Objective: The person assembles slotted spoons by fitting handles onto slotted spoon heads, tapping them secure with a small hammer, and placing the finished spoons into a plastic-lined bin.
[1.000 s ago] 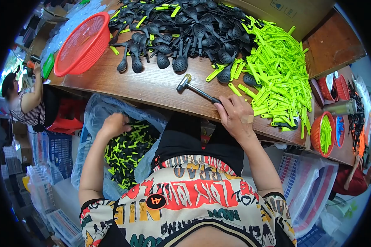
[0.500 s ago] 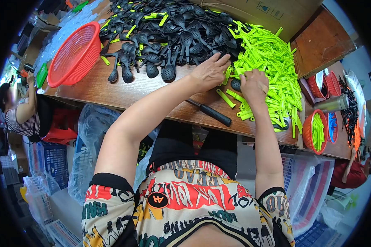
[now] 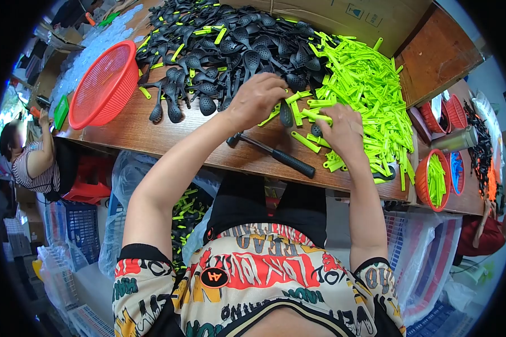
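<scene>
Lime-green plastic handle (image 3: 315, 116) is pinched between the thumb and fingers of the right hand (image 3: 344, 133), its narrow length pointing toward the other hand, above the brown wooden table (image 3: 180, 133). The left hand (image 3: 253, 103) has its fingers bent and close together around the upper end of 1 black plastic spoon (image 3: 286, 114), whose bowl hangs toward the table's front edge; its thumb cannot be made out. Between and below the 2 hands lies 1 hammer (image 3: 281, 157) with a black grip, slanting on the tabletop, its metal head near the left wrist and its grip end nearer the front edge. A few loose lime-green pieces (image 3: 306, 141) rest between the hammer and the right hand. Beyond the left hand spreads a broad heap of black slotted spoons (image 3: 208, 62), with lime-green pieces scattered over it; against its right side rises a dense pile of lime-green handles (image 3: 371, 90), just beside the right hand. To the left stands 1 tilted red plastic mesh basket (image 3: 104, 87), and at the right 1 orange-red basket (image 3: 431, 199) holds more lime-green handles. Under the left forearm, below the table, small green and black pieces (image 3: 186, 216) show inside clear plastic sheeting (image 3: 118, 216). Farther left, 1 person in a striped top (image 3: 32, 163) works with an arm raised.
</scene>
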Action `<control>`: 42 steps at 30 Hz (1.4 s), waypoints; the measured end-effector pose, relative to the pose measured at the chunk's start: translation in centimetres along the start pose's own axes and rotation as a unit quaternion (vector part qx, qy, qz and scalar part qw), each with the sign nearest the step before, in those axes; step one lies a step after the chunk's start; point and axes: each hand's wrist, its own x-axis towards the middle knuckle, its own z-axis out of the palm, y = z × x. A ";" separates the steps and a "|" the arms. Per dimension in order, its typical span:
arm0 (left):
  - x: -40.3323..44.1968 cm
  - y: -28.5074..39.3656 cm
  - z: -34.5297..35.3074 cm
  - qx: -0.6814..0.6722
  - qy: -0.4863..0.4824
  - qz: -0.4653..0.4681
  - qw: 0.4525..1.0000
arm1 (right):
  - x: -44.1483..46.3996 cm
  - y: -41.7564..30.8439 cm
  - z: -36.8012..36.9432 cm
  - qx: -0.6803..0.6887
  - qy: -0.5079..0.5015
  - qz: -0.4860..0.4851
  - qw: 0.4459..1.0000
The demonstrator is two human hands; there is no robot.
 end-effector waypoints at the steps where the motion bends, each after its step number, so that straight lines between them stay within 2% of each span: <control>1: -0.6 0.6 -0.8 -0.012 0.015 -0.081 0.997 | -0.7 -0.8 -1.8 0.001 0.001 0.000 1.000; 3: -1.7 1.3 -1.4 -0.046 0.071 -0.226 0.970 | -2.4 -2.5 -6.2 -0.045 -0.140 0.083 0.986; 4: -2.0 1.4 -1.9 -0.095 0.067 -0.309 0.944 | -3.0 -2.8 -7.6 -0.026 -0.205 0.133 0.969; 5: -2.3 1.4 -2.3 -0.144 0.063 -0.389 0.908 | -3.3 -2.4 -7.5 -0.027 -0.207 0.132 0.969; 6: -3.0 0.6 -1.8 -0.199 0.070 -0.388 0.897 | -3.9 -1.9 -7.0 -0.028 -0.233 0.142 0.962; 7: -2.8 0.5 -1.8 -0.279 0.048 -0.451 0.846 | -4.6 -1.2 -6.4 -0.030 -0.258 0.153 0.954; 8: -2.6 0.5 -1.8 -0.355 0.026 -0.507 0.785 | -5.1 0.2 -4.4 -0.001 -0.184 0.112 0.977; 9: -2.6 0.6 -1.2 -0.416 0.043 -0.532 0.737 | -4.9 1.0 -2.7 -0.013 -0.142 0.106 0.984; 11: -1.9 1.4 -1.0 -0.471 0.066 -0.571 0.670 | -3.7 1.0 -1.8 -0.022 -0.076 0.111 0.991; 12: -1.7 1.7 -1.0 -0.483 0.075 -0.578 0.653 | -2.9 0.6 -2.1 -0.022 -0.074 0.109 0.991; 14: -1.7 2.3 -1.3 -0.491 0.098 -0.584 0.639 | -1.4 -0.5 -2.8 0.000 -0.005 0.057 0.998; 15: -1.8 2.6 -1.3 -0.501 0.118 -0.587 0.625 | -0.4 -1.5 -3.0 0.040 -0.011 0.065 0.997; 18: -2.4 3.3 -0.7 -0.496 0.147 -0.609 0.601 | 2.3 -3.7 -0.5 0.122 -0.042 -0.034 0.991; 20: -3.2 3.1 0.2 -0.463 0.113 -0.599 0.643 | 3.6 -4.3 3.2 0.105 -0.058 -0.112 0.986; 21: -3.4 3.1 0.6 -0.431 0.087 -0.595 0.673 | 4.0 -4.5 4.7 0.118 -0.020 -0.153 0.981; 22: -3.9 2.7 1.4 -0.401 0.102 -0.561 0.717 | 4.3 -4.5 5.7 0.119 -0.018 -0.152 0.981; 24: -4.1 2.0 1.5 -0.198 0.044 -0.508 0.837 | 4.8 -4.6 6.8 0.080 -0.049 -0.179 0.979; 26: -3.4 2.4 1.3 -0.191 0.060 -0.521 0.830 | 4.8 -4.3 6.7 0.068 -0.063 -0.179 0.979; 28: -2.7 2.8 1.1 -0.123 0.031 -0.514 0.849 | 4.7 -4.0 6.5 0.127 -0.014 -0.193 0.973; 30: -2.0 3.3 1.8 -0.065 0.012 -0.492 0.868 | 4.6 -3.9 6.3 0.101 -0.036 -0.190 0.976; 32: -1.9 3.3 3.3 -0.029 0.006 -0.471 0.881 | 4.8 -4.1 6.3 0.045 -0.104 -0.161 0.980; 33: -1.9 3.2 3.8 -0.031 0.008 -0.470 0.882 | 4.7 -4.0 6.5 0.050 -0.055 -0.178 0.981; 35: -2.1 2.8 4.7 -0.043 0.022 -0.453 0.890 | 4.5 -3.7 6.9 0.053 -0.052 -0.166 0.983; 36: -2.0 2.8 4.6 -0.089 0.026 -0.460 0.883 | 4.5 -3.7 6.9 0.057 -0.049 -0.153 0.985; 38: -1.9 3.0 4.4 -0.353 0.095 -0.559 0.745 | 4.2 -3.2 6.5 0.069 -0.015 -0.171 0.983; 41: -3.1 2.3 4.0 -0.382 0.132 -0.545 0.735 | 3.5 -2.6 4.7 0.113 0.033 -0.118 0.986; 42: -3.1 2.4 3.6 -0.332 0.117 -0.548 0.759 | 3.4 -2.2 4.7 0.148 0.042 -0.083 0.985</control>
